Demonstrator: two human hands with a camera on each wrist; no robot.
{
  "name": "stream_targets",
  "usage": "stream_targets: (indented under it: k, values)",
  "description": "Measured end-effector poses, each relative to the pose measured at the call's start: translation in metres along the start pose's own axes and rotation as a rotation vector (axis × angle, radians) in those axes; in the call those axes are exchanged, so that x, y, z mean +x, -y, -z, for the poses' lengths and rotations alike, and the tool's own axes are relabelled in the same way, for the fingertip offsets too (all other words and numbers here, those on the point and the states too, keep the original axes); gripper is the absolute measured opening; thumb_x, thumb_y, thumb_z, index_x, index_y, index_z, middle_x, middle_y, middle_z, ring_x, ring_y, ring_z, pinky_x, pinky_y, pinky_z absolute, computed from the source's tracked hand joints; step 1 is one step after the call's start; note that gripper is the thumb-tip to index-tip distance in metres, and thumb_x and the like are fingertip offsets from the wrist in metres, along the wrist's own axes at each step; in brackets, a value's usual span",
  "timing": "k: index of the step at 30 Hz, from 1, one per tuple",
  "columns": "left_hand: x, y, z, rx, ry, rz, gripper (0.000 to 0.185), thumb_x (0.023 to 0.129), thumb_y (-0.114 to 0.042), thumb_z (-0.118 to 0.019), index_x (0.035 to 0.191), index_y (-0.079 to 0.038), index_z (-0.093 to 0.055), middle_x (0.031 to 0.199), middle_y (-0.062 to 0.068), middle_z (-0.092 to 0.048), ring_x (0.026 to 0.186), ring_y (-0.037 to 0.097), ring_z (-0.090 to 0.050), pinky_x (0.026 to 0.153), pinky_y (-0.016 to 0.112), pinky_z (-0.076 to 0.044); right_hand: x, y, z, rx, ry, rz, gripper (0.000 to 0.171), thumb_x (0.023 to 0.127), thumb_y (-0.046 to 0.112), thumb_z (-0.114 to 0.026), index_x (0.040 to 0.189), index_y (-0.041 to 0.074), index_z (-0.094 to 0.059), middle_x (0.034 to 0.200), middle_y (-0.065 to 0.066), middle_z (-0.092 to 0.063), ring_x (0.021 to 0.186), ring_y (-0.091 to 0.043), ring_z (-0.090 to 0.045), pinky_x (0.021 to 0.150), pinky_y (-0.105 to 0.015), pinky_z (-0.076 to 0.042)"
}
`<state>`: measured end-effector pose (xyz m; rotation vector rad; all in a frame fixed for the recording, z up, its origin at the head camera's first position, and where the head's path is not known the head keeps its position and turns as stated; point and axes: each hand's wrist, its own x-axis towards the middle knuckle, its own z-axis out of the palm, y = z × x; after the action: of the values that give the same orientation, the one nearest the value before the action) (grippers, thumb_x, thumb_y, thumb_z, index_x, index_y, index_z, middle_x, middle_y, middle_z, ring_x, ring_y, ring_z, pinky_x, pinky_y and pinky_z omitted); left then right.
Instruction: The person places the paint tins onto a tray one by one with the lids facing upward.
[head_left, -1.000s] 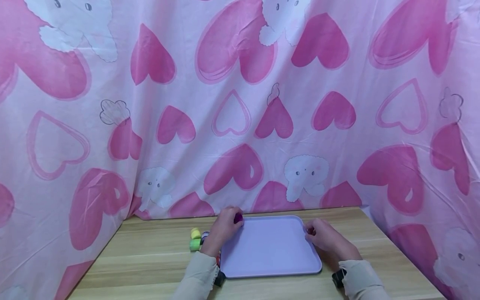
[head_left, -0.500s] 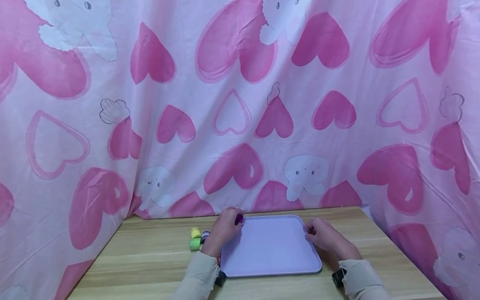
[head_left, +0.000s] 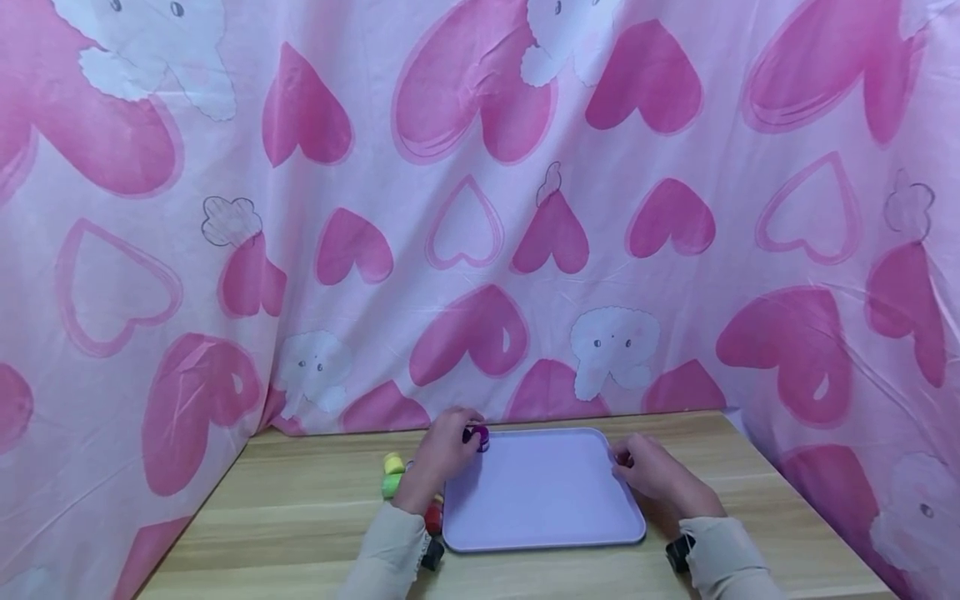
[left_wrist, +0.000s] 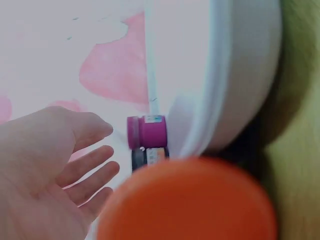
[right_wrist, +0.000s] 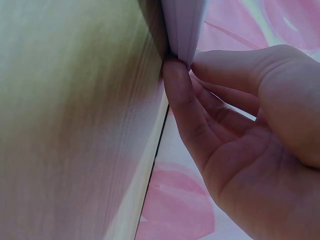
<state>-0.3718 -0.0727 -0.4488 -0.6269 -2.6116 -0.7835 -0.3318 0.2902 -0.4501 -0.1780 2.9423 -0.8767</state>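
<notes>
My left hand (head_left: pixel 447 450) is at the far left corner of the lilac tray (head_left: pixel 543 492). In the left wrist view, its fingers are spread and relaxed, a small gap away from a small purple jar (left_wrist: pixel 152 131). That jar lies beside the tray's rim, with a dark labelled jar (left_wrist: pixel 150 156) right against it. A blurred orange-red round thing (left_wrist: pixel 187 205) fills the foreground there. On the tray's right side, my right hand (head_left: pixel 652 475) pinches the rim between thumb and fingers, as the right wrist view shows up close.
A yellow jar (head_left: pixel 393 463) and a green jar (head_left: pixel 392 485) stand left of the left forearm, which partly hides others. A red jar (head_left: pixel 432 518) is by the tray's left edge. Behind the wooden table (head_left: pixel 300 533) hangs a pink heart-patterned cloth (head_left: pixel 465 225).
My left hand has drawn back slightly to the left, so the purple jar by the tray corner and the red jar show more. The right hand keeps its place on the rim.
</notes>
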Motion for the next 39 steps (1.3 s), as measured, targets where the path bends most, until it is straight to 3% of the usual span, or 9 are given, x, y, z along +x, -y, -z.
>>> stream_targets:
  k: [9, 15, 20, 25, 29, 39]
  values:
    - [-0.008, 0.009, 0.027, -0.078, -0.037, 0.050, 0.020, 0.100, -0.007, -0.073, 0.120, -0.006, -0.078, 0.120, 0.016, -0.080, 0.116, 0.032, -0.075, 0.101, 0.049, -0.063, 0.001, -0.003, -0.001, 0.002, 0.000, 0.013, 0.015, 0.099, -0.001, -0.073, 0.097, 0.012, -0.080, 0.085, -0.003, -0.067, 0.080, -0.019, -0.060, 0.070, -0.030, -0.057]
    - [-0.013, 0.020, 0.038, -0.099, -0.048, 0.081, 0.019, 0.100, -0.007, -0.074, 0.118, -0.007, -0.078, 0.118, 0.014, -0.080, 0.113, 0.031, -0.076, 0.100, 0.050, -0.063, 0.001, -0.004, 0.000, 0.005, 0.005, 0.015, 0.015, 0.098, -0.001, -0.075, 0.106, 0.010, -0.082, 0.087, -0.004, -0.068, 0.081, -0.019, -0.061, 0.071, -0.030, -0.059]
    - [-0.018, 0.030, 0.047, -0.124, -0.071, 0.077, 0.019, 0.098, -0.003, -0.073, 0.116, -0.003, -0.079, 0.115, 0.017, -0.080, 0.109, 0.033, -0.076, 0.098, 0.051, -0.064, 0.001, -0.003, 0.000, 0.008, 0.009, 0.015, 0.015, 0.098, -0.001, -0.075, 0.104, 0.010, -0.082, 0.086, -0.004, -0.067, 0.080, -0.019, -0.060, 0.070, -0.029, -0.059]
    - [-0.026, 0.041, 0.054, -0.121, -0.059, 0.169, 0.015, 0.100, -0.008, -0.074, 0.114, -0.009, -0.080, 0.111, 0.009, -0.080, 0.108, 0.026, -0.075, 0.098, 0.048, -0.064, 0.001, -0.003, 0.000, 0.014, 0.012, 0.020, 0.013, 0.099, -0.001, -0.073, 0.099, 0.011, -0.080, 0.086, -0.004, -0.067, 0.080, -0.019, -0.060, 0.069, -0.028, -0.057]
    - [-0.031, 0.049, 0.058, -0.122, -0.037, 0.199, 0.013, 0.099, -0.008, -0.075, 0.111, -0.012, -0.080, 0.108, 0.004, -0.079, 0.107, 0.024, -0.074, 0.099, 0.050, -0.064, 0.001, -0.002, 0.001, 0.006, 0.006, 0.019, 0.013, 0.098, -0.001, -0.074, 0.100, 0.010, -0.081, 0.085, -0.004, -0.067, 0.080, -0.019, -0.060, 0.070, -0.030, -0.058]
    - [-0.045, 0.066, 0.066, -0.073, -0.025, 0.283, 0.021, 0.099, -0.011, -0.076, 0.119, -0.006, -0.079, 0.110, 0.006, -0.079, 0.108, 0.024, -0.072, 0.100, 0.048, -0.063, 0.001, -0.001, 0.000, -0.008, -0.002, 0.010, 0.015, 0.097, -0.002, -0.075, 0.104, 0.009, -0.082, 0.085, -0.004, -0.067, 0.080, -0.019, -0.061, 0.072, -0.030, -0.060]
